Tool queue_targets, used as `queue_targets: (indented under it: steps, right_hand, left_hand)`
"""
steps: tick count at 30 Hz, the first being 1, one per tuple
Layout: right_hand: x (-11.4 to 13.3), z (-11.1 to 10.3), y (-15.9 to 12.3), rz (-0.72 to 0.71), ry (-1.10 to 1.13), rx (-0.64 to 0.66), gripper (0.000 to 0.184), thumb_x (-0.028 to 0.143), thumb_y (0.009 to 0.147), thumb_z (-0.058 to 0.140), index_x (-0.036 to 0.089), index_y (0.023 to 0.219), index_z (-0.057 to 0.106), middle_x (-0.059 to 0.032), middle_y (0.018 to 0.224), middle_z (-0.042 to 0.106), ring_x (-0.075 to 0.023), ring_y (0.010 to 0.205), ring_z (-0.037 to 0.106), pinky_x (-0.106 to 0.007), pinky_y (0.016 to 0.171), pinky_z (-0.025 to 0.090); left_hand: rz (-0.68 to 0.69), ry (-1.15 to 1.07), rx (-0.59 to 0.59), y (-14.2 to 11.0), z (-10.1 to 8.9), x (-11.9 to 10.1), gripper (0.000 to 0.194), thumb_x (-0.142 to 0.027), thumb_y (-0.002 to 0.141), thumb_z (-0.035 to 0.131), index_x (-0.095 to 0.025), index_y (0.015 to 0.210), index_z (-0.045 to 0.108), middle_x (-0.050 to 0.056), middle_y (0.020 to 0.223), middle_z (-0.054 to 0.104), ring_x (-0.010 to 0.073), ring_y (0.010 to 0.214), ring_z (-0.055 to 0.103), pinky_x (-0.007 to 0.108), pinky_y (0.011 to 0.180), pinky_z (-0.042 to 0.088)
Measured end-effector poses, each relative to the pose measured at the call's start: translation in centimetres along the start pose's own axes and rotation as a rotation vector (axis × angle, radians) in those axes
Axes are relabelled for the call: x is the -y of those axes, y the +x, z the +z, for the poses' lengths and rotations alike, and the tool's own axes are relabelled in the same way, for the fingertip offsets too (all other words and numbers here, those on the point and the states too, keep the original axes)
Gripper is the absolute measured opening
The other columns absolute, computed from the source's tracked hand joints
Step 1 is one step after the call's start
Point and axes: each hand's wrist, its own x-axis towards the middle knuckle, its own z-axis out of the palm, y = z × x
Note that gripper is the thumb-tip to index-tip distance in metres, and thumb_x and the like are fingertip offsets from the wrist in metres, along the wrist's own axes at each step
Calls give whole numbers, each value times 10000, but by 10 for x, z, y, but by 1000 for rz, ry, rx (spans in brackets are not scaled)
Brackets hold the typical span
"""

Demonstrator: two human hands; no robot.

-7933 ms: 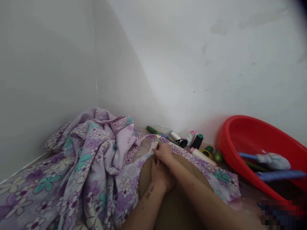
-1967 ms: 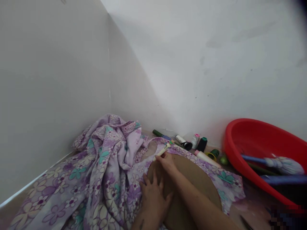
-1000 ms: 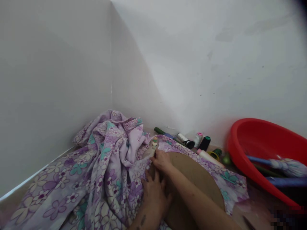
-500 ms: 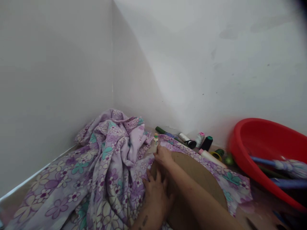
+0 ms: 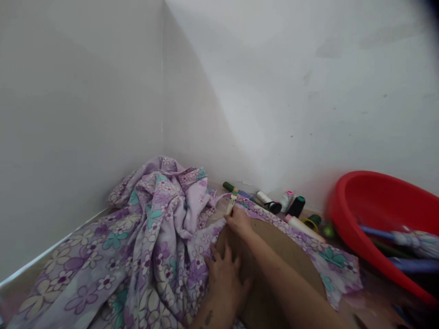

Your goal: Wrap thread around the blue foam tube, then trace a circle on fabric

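Right there, the right hand (image 5: 238,224) grips one white multicolour pen (image 5: 232,203) against a curved brown cardboard template (image 5: 284,260), while the left hand (image 5: 224,278) presses open-fingered beside lilac floral fabric (image 5: 164,237)!

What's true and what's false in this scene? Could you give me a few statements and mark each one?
1. The right hand grips a multicolour pen at the edge of a curved cardboard piece. True.
2. The left hand is holding scissors. False: it is open, pressed against the cardboard, holding no tool.
3. The cardboard lies on lilac floral fabric. True.
4. The red basin is left of the fabric. False: it is to the right.
5. Thread spools stand beyond the fabric, near the wall. True.
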Motion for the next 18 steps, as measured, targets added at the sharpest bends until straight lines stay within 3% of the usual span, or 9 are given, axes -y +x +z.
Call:
queue_targets:
  steps: [9, 18]
  right_hand:
    - [2, -8, -7, -118, 85, 125, 266, 315, 674, 531, 187, 901, 583, -31, 833, 648, -162, 748, 582, -211, 567, 349]
    - [13, -5, -19, -164, -24, 132, 304, 368, 658, 537, 192, 901, 580, -65, 848, 643, -220, 788, 578, -262, 602, 366]
  left_hand:
    - [9, -12, -70, 1, 7, 1, 639, -618, 691, 320, -278, 1222, 425, 83, 1335, 325, 469, 1182, 160, 598, 866, 171]
    - [12, -9, -100, 4, 15, 1, 626, -590, 691, 341, -313, 1252, 366, 45, 1378, 241, 484, 1168, 152, 623, 866, 121]
